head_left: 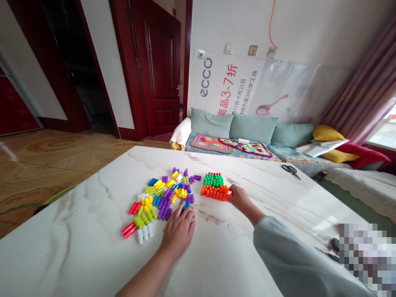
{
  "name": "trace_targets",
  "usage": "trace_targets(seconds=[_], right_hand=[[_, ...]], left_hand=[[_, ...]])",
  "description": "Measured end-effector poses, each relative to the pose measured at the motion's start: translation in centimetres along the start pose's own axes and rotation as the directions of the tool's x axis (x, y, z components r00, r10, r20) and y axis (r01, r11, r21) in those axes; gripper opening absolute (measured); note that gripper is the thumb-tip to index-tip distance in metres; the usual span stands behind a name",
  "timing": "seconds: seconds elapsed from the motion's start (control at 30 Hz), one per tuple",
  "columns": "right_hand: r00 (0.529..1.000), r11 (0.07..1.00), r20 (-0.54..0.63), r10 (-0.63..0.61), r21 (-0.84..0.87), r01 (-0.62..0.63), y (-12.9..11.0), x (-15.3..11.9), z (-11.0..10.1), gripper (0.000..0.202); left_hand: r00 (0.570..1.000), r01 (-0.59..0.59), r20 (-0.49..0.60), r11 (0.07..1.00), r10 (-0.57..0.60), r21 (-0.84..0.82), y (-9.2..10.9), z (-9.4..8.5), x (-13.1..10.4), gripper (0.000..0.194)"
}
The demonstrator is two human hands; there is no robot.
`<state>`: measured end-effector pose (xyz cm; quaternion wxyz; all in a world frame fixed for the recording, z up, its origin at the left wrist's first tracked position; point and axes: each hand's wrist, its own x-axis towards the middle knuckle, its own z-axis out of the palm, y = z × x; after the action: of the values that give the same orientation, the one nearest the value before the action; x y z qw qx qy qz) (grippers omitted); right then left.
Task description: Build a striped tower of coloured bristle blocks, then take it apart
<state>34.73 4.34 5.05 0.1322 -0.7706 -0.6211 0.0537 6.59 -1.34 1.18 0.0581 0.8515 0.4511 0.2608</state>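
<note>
A loose pile of colourful plastic toy pieces (165,198), in joined rounded pegs of purple, yellow, blue, lime, red and white, lies on the white marble-patterned table (235,255). My left hand (180,226) rests at the pile's near right edge, fingers stretched out, fingertips touching a blue piece (186,204). Right of the pile, green pieces (213,179) stand in tight rows, with a few red tips behind them. Orange pieces (215,193) form the rows nearest me. At their right end my right hand (239,199) pinches an orange piece, partly hidden by the fingers.
Black-handled scissors (290,170) lie near the table's far right edge. Another dark-handled pair (332,249) is at the right, beside a blurred-out patch. Beyond the table stands a sofa with blue-green cushions (253,128). A dark red door (159,70) is at the back.
</note>
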Motion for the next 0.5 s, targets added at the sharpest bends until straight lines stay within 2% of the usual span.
trace_targets(seconds=[0.13, 0.33, 0.5], right_hand=[[0.995, 0.998, -0.074, 0.059, 0.032, -0.057, 0.4, -1.0, 1.0, 0.034], [0.978, 0.974, -0.105, 0.178, 0.162, -0.16, 0.7, -1.8, 1.9, 0.04], [0.972, 0.967, -0.131, 0.194, 0.191, -0.167, 0.4, -1.6, 2.5, 0.045]], left_hand=[[1.0, -0.005, -0.011, 1.0, 0.005, -0.001, 0.0, 0.2, 0.0, 0.017], [0.999, -0.008, -0.031, 1.0, 0.007, -0.008, -0.1, 0.3, 0.0, 0.017], [1.0, -0.013, -0.02, 1.0, 0.013, -0.002, 0.0, 0.2, 0.0, 0.018]])
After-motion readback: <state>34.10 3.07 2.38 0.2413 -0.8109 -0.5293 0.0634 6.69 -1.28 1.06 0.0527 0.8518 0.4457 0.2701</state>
